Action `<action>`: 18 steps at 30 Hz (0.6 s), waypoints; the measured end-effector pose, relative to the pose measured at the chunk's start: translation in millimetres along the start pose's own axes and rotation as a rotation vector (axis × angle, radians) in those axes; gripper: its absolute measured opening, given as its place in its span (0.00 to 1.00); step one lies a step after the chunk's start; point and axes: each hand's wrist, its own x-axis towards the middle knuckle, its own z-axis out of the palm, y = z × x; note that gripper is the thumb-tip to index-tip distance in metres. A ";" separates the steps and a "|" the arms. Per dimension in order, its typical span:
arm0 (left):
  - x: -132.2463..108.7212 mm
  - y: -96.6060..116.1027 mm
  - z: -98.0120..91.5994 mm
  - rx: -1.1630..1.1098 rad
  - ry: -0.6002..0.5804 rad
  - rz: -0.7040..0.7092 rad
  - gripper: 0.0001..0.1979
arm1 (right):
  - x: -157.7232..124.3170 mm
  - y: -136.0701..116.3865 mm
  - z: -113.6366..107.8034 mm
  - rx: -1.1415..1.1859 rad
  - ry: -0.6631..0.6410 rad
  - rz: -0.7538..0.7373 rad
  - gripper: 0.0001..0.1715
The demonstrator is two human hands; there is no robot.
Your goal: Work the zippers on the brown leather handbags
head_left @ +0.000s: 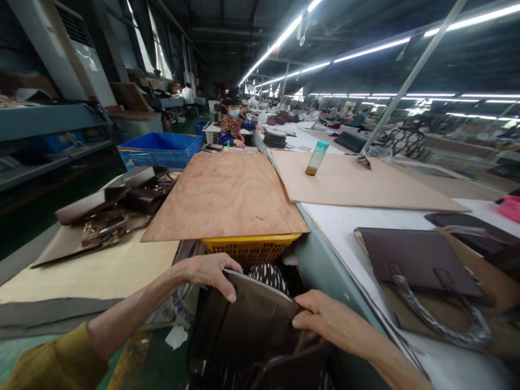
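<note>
A dark brown leather bag piece [247, 325] stands low in front of me, below the table edges. My left hand [207, 273] grips its top left edge, fingers curled over the rim. My right hand [329, 319] pinches its right edge, thumb on the front. Behind the piece shows a black-and-white patterned cloth [270, 276]. Just beyond it stands a yellow plastic crate [249, 249] covered by a plywood board [225, 197].
A finished brown handbag [418, 260] with wrapped handles lies on the white table at right. Leather pieces and metal fittings [109, 216] lie on the left table, with a blue bin [160, 149] behind. A small bottle [316, 158] stands on a cardboard sheet. Other people work far back.
</note>
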 end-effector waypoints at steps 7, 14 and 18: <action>1.6 24.4 12.7 0.370 0.156 0.208 0.19 | 1.5 1.5 0.2 -0.004 0.001 -0.014 0.09; 21.8 57.9 38.4 0.745 0.167 0.358 0.15 | -0.5 -11.4 -0.4 -0.096 0.011 -0.021 0.11; 32.8 60.5 46.6 0.739 0.140 0.396 0.12 | -2.1 -10.2 0.8 -0.105 0.028 -0.038 0.11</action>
